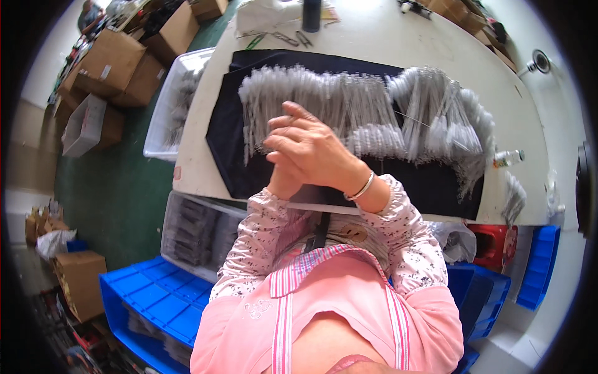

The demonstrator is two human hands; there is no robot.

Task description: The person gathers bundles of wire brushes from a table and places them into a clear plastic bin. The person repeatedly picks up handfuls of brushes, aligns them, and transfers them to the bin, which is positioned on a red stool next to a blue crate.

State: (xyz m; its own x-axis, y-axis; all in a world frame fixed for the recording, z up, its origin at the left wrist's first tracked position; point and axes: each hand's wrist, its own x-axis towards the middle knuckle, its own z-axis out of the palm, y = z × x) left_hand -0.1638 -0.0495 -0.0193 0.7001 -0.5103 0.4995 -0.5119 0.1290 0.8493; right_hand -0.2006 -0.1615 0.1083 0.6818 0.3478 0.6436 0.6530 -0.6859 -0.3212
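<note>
Many thin wire brushes [367, 103] with whitish bristle heads lie side by side in a long row on a dark cloth [240, 177]. Over the row's left part, my right hand [308, 146] reaches across my left hand [284, 179], and the two appear to touch. The right hand's fingers are stretched and somewhat apart, with nothing visible in them. Most of the left hand is covered by the right, so its fingers are hidden. On the right side of the row, more brushes [445, 121] form looser, fanned bundles.
The cloth lies on a white table [520, 118]. Clips [286, 39] and a dark cylinder [311, 15] are at the far edge; a small bottle [509, 158] lies right. A white bin [163, 118] stands left, blue crates [156, 293] below.
</note>
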